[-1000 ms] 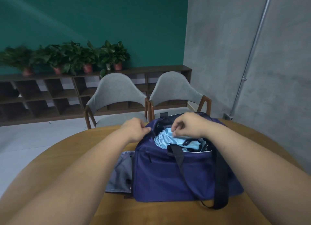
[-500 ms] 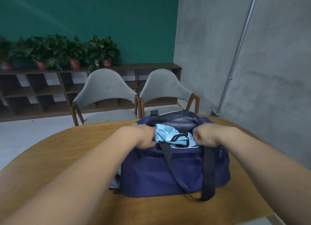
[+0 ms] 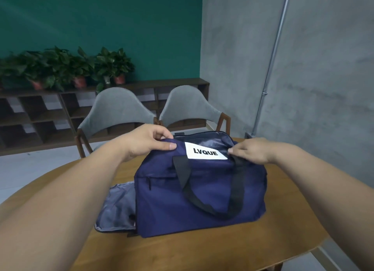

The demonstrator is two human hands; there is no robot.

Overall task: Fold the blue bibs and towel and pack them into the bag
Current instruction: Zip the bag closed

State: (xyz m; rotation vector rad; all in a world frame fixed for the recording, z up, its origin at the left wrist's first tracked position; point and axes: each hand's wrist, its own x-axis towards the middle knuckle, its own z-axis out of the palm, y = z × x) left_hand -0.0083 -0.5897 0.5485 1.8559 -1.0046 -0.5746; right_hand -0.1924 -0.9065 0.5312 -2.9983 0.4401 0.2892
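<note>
Table: one round wooden table (image 3: pixel 202 250) is seen, and everything handled is carried by it
Bag: one navy bag (image 3: pixel 200 199) is stood upright at the middle of the table, nearer its far edge than its near edge
Top flap: one top flap (image 3: pixel 202 166) is laid across the bag's mouth; a band of shiny lining is left showing behind it
Label: one white label (image 3: pixel 205 153) printed LVQUE is borne by the flap, between the two hands
Bibs and towel: hidden under the flap, so no count can be given
Left hand: the left hand (image 3: pixel 145 143) is clenched on the flap's left corner, thumb pressed on top and fingers curled over the far side
Right hand: the right hand (image 3: pixel 253 151) is bent onto the flap's right end just beside the label, the cloth pinched between thumb and fingers
Strap: one black strap (image 3: pixel 236 189) is hung in a loop down the bag's front
End panel: one grey-lined end panel (image 3: pixel 117 208) is dropped open flat, toward the table's left edge
Chairs: two grey chairs (image 3: pixel 119 110) are stood side by side past the far edge
Plants: a row of potted plants (image 3: pixel 60 68) is set on one low shelf (image 3: pixel 141 88); three reddish pots are counted
</note>
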